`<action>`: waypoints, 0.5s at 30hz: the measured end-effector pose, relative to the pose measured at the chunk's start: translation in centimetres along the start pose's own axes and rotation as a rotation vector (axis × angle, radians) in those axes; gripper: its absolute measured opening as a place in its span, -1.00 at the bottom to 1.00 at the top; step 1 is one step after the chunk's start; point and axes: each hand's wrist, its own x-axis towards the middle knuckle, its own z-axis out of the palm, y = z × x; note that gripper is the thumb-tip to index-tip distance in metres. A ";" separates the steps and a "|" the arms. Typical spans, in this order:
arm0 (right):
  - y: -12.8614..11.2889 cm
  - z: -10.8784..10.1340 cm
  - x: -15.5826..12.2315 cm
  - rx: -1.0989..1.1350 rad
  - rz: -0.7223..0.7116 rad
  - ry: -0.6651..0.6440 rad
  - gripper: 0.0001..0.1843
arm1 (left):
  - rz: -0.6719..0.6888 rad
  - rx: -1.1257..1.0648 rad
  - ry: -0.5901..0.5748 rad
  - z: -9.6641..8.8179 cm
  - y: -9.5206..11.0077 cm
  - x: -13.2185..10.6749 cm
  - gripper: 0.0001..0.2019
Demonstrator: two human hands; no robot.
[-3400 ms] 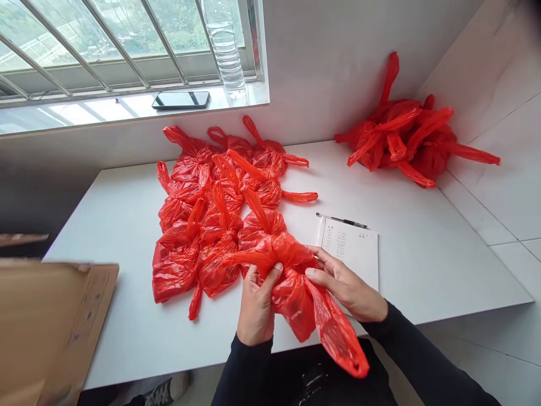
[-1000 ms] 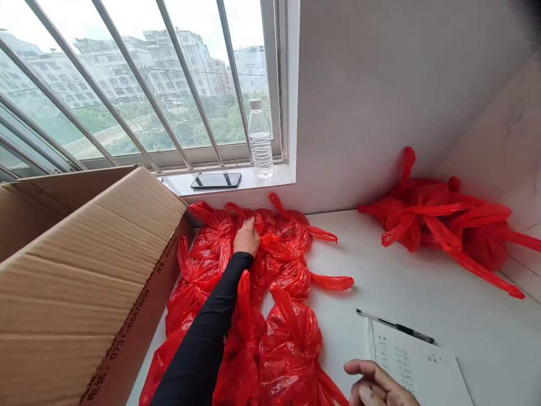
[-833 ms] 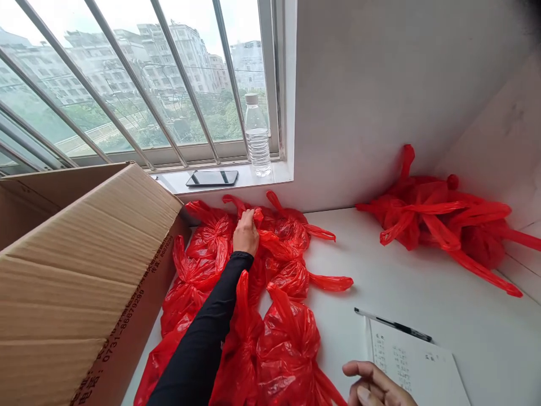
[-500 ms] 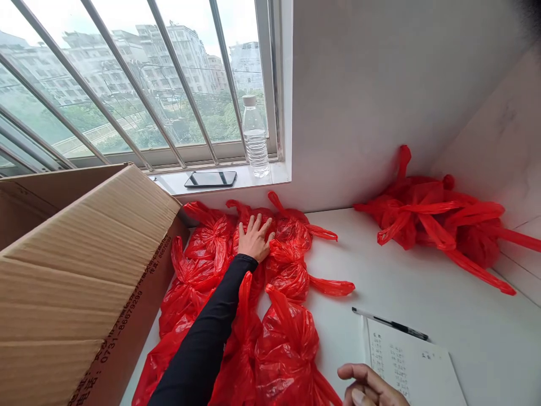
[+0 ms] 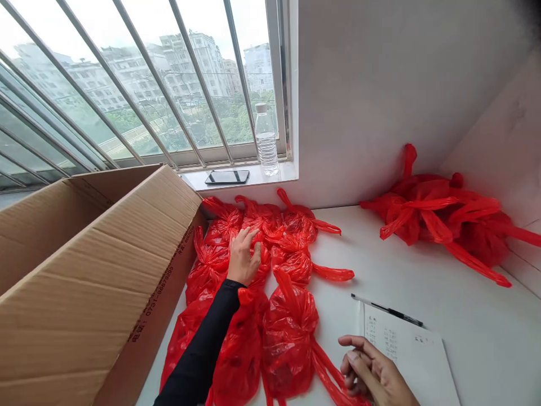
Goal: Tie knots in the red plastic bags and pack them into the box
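Observation:
Several knotted red plastic bags [image 5: 291, 265] lie in rows on the white table [image 5: 422, 282] below the window. My left hand [image 5: 243, 256] reaches over the middle row with fingers spread, hovering on or just above a bag, holding nothing. My right hand [image 5: 372, 372] rests near the table's front edge beside the nearest red bag [image 5: 289, 332] and a sheet of paper [image 5: 406, 352]; its fingers are loosely curled and empty.
A big open cardboard box [image 5: 84, 270] stands at the left against the bags. A second heap of red bags [image 5: 443, 214] lies in the far right corner. A black pen [image 5: 386, 309] lies above the paper. On the sill are a phone [image 5: 227, 177] and a water bottle [image 5: 267, 140].
My left hand let go of the far bag's knot, opened flat and drew back toward me over the middle row. The right hand rose further into view. The camera shifted slightly.

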 end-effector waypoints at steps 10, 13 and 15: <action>0.8 -1.6 -2.5 -0.237 -0.297 -0.060 -0.51 | -0.411 -0.091 0.211 -10.9 -1.0 -13.9 -0.70; 1.0 -1.9 -2.8 -0.283 -0.337 -0.087 -0.52 | -0.462 -0.101 0.167 -10.9 -1.4 -13.9 -0.72; 1.1 -2.0 -2.7 -0.303 -0.361 -0.097 -0.51 | -0.488 -0.081 0.143 -10.6 -1.9 -12.4 -0.76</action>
